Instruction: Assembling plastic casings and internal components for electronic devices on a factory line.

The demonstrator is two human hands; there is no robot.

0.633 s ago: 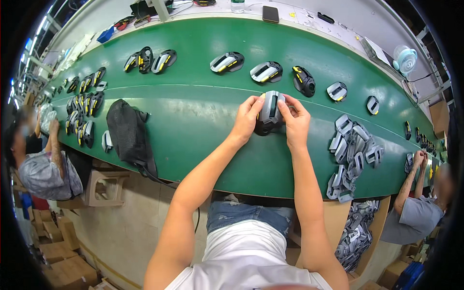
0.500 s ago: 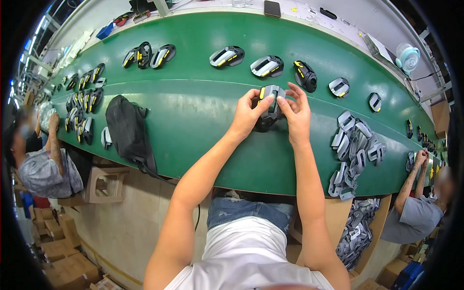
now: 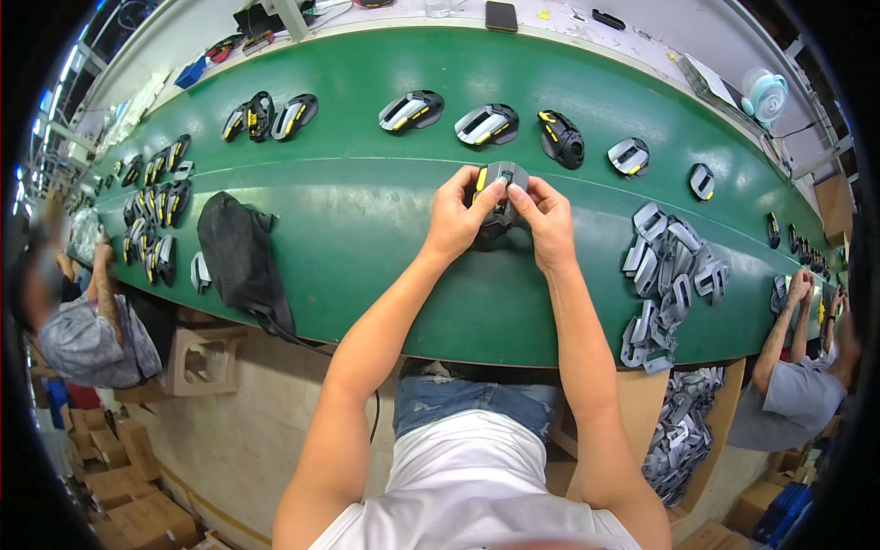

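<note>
Creased white top [image 3: 467, 472] above faded blue denim [image 3: 472, 409], with bare arms [image 3: 390, 307] and bare fingers [image 3: 547, 195]

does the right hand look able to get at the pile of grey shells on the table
Probably yes: only green tabletop lies between the right hand and the pile of grey shells to its right, though that hand helps hold a computer mouse and would likely have to let go.

Mouse shell [image 3: 502, 171] grey, black, yellow; tabletop [image 3: 367, 247] green.
</note>
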